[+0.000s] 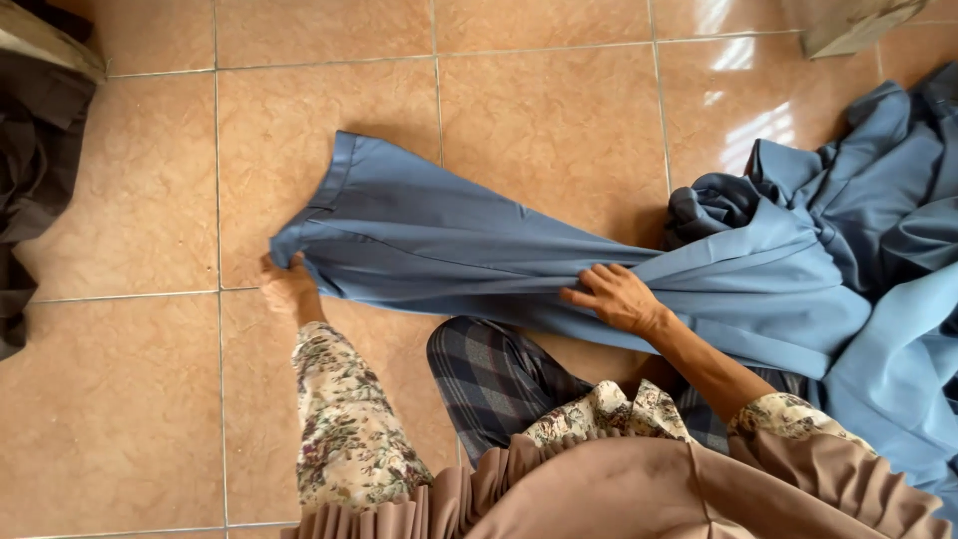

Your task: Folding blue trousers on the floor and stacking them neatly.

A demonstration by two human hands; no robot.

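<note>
A blue garment [429,235] lies stretched across the tan tiled floor, its hemmed end pointing up and left. My left hand [287,284] pinches the near corner of that end. My right hand [617,296] rests on the same cloth further right, fingers curled into its folds. To the right the garment runs into a bunched heap of blue fabric [848,230]. My floral sleeves and a plaid-clad knee [489,369] show below the cloth.
Dark cloth [30,170] hangs down at the left edge beneath a wooden edge. A pale box-like object [848,25] stands at the top right. Glossy tan floor tiles [130,399] spread all around.
</note>
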